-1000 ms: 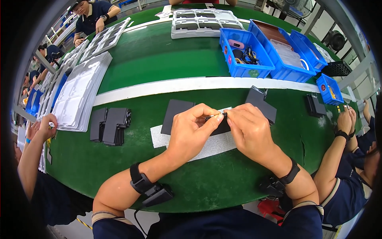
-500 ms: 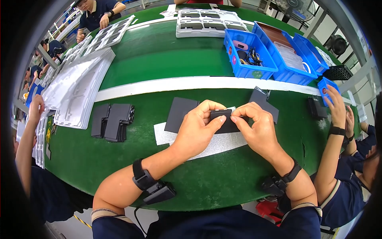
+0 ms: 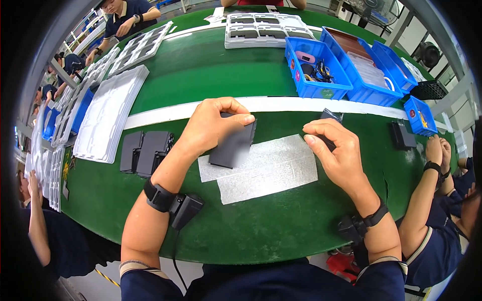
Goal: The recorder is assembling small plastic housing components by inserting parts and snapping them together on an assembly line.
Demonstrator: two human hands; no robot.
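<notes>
A thin dark grey rectangular panel (image 3: pixel 247 134) is gripped by my left hand (image 3: pixel 213 123), fingers and thumb closed at its upper edge. Its lower part is smeared by motion and overlaps another dark panel (image 3: pixel 223 157), so I cannot tell where one ends. Under them lies a silvery-white speckled sheet (image 3: pixel 273 170). My right hand (image 3: pixel 339 150) hovers beyond the sheet's right end, thumb and forefinger slightly apart with nothing visible between them. Dark pieces (image 3: pixel 330 142) show behind its fingers, and a dark piece with a glossy wrap (image 3: pixel 331 116) lies just past it.
Two stacks of dark panels (image 3: pixel 150 153) lie left of my arm. White moulded trays (image 3: pixel 110 118) stand at the left, another tray stack (image 3: pixel 261 35) at the back. Blue bins (image 3: pixel 321 90) line the far right, near black blocks (image 3: pixel 401 136). Co-workers' arms (image 3: pixel 422 195) flank me.
My hands have moved apart. The left carried the panel up and left; the right let go and shifted right. More of the speckled sheet shows. A co-worker's raised hand at the right came down.
</notes>
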